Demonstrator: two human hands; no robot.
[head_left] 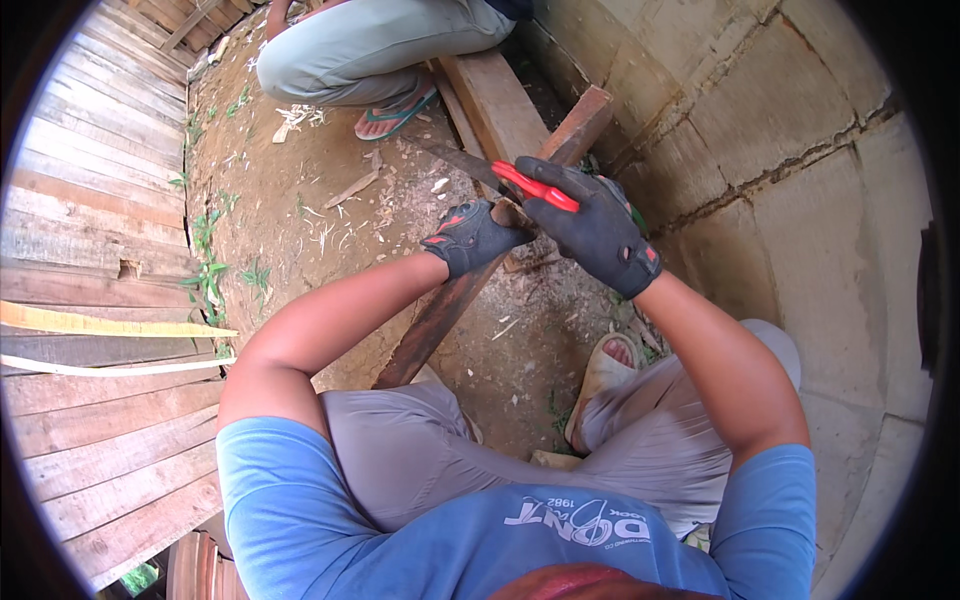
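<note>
My right hand (600, 225), in a dark work glove, is closed around the red handle of a hand saw (535, 186). The saw's dark blade points up and to the left, past the wood. My left hand (472, 238), gloved too, is closed on a long wooden beam (440, 325), just below and left of the saw handle. This beam slants from beside my left knee up to the far right, where its cut end (597, 97) shows. Whether the blade's teeth touch the wood cannot be made out.
A thicker timber (495, 95) lies beyond the beam. Another person (380, 50) in light trousers and flip-flops squats by it. A block wall (790, 190) rises on the right and a plank wall (100, 240) on the left. Wood shavings (298, 120) lie on the dirt ground.
</note>
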